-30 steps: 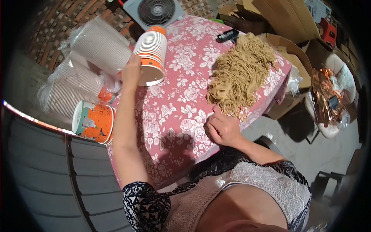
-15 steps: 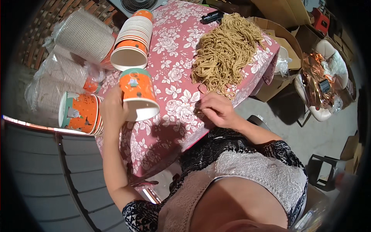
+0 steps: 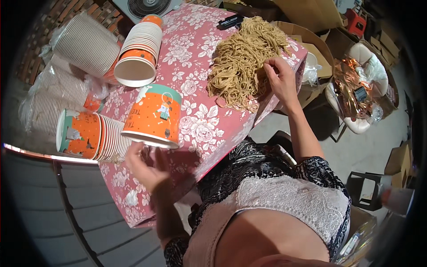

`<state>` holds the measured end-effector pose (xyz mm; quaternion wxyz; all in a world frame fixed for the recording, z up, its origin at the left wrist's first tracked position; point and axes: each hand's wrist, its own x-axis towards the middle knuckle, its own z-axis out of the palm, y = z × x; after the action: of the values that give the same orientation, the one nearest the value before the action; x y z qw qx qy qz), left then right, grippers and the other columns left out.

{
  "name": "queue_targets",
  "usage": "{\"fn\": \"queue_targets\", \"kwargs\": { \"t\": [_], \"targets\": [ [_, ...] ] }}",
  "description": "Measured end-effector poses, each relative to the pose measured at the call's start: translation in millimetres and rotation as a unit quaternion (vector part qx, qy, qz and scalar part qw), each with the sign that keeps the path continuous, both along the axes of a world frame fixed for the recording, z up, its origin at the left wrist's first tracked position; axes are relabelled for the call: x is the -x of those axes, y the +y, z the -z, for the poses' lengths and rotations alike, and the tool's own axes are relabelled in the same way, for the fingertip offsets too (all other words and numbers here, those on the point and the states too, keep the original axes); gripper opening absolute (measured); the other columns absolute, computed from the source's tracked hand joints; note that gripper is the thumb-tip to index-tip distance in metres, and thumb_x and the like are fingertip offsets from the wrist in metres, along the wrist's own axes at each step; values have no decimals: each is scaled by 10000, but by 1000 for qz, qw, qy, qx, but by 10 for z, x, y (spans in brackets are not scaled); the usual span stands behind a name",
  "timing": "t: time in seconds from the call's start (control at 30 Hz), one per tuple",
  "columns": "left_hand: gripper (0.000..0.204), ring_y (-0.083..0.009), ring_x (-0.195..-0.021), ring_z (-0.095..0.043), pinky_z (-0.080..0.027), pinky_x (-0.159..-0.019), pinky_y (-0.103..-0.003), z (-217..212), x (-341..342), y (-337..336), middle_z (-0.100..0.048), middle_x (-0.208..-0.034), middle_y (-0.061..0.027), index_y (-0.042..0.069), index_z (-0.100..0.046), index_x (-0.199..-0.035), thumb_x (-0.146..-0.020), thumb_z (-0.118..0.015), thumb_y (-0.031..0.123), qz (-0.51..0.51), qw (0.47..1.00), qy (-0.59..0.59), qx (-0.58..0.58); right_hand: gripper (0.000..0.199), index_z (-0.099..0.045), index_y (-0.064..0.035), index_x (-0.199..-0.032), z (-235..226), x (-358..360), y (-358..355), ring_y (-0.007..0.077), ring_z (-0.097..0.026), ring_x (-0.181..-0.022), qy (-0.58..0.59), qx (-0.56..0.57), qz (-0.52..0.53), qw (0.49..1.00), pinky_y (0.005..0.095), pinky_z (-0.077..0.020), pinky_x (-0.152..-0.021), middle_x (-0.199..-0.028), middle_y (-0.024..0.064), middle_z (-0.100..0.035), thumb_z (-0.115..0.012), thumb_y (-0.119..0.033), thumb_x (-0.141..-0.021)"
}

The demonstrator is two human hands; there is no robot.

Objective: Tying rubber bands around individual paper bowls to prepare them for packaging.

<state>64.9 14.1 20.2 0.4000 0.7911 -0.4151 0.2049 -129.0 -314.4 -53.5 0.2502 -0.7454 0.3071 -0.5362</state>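
Note:
An orange paper bucket (image 3: 153, 116) with a green band and cartoon print stands at the near left of the table, its white rim toward me. Just below that rim is my left hand (image 3: 149, 171), blurred, its fingers apart; any contact with the rim is unclear. Over the right edge of a tan heap of cord (image 3: 244, 60), my right hand (image 3: 283, 82) is raised with thumb and fingers curled together. Whatever lies between those fingertips is too small to make out.
A stack of white-rimmed buckets (image 3: 138, 51) lies behind the single one, and another stack (image 3: 84, 133) lies left. Plastic-wrapped stacks (image 3: 66, 80) line the far left. A black device (image 3: 230, 21) rests behind the cord. Right of the table stands a chair (image 3: 360, 89) holding copper-coloured foil.
My left hand has moved from the bucket's side to below its rim, and the bucket's inside has turned from view. My right hand has gone up and right to the cord heap.

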Motion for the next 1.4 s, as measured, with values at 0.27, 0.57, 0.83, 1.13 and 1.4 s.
{"fn": "queue_targets", "kwargs": {
  "t": [0.27, 0.57, 0.83, 1.13, 1.4],
  "targets": [
    [231, -406, -757, -608, -318, -1088, -551, 617, 59, -299, -579, -677, -179, -21, -603, -888, -872, -651, 204, 64, 987, -35, -142, 146, -655, 12, -1006, -194, -69, -368, 149, -616, -804, 43, -7, -28, 999, 283, -493, -735, -883, 81, -666, -650, -108, -924],
    [220, -443, -903, -606, -403, -983, -535, 683, 21, -235, -651, -906, -248, -68, -640, -950, -932, -564, 137, 34, 991, -58, -111, 211, -671, 3, -873, -354, -427, -711, 365, -638, -856, 129, 87, 33, 987, 448, -506, -753, -863, 178, -672, -655, -207, -877],
    [198, -435, -901, -588, -396, -952, -550, 681, 5, -186, -620, -900, -252, -90, -620, -1000, -918, -552, 77, 37, 993, -63, -94, 178, -687, -1, -868, -474, -633, -849, 372, -661, -773, 216, 41, 44, 975, 450, -511, -706, -796, 189, -686, -643, -171, -833],
    [310, -49, -588, -419, -327, -525, -258, 366, -139, -175, -536, -663, 19, -31, -648, -904, -975, -601, 267, 103, 941, 270, 178, 182, -695, -7, -901, -1202, -876, -1158, 97, -594, -733, 83, -42, -147, 985, 266, -477, -691, -808, 16, -681, -644, -176, -945],
    [308, -61, -718, -461, -381, -626, -223, 448, -351, -99, -611, -844, -12, -83, -627, -1131, -994, -542, 180, 90, 932, 326, 130, 138, -669, -37, -856, -2012, -1231, -1020, 96, -503, -615, -83, -104, -353, 926, 286, -418, -573, -702, -19, -588, -644, -150, -931]
  ]
}}
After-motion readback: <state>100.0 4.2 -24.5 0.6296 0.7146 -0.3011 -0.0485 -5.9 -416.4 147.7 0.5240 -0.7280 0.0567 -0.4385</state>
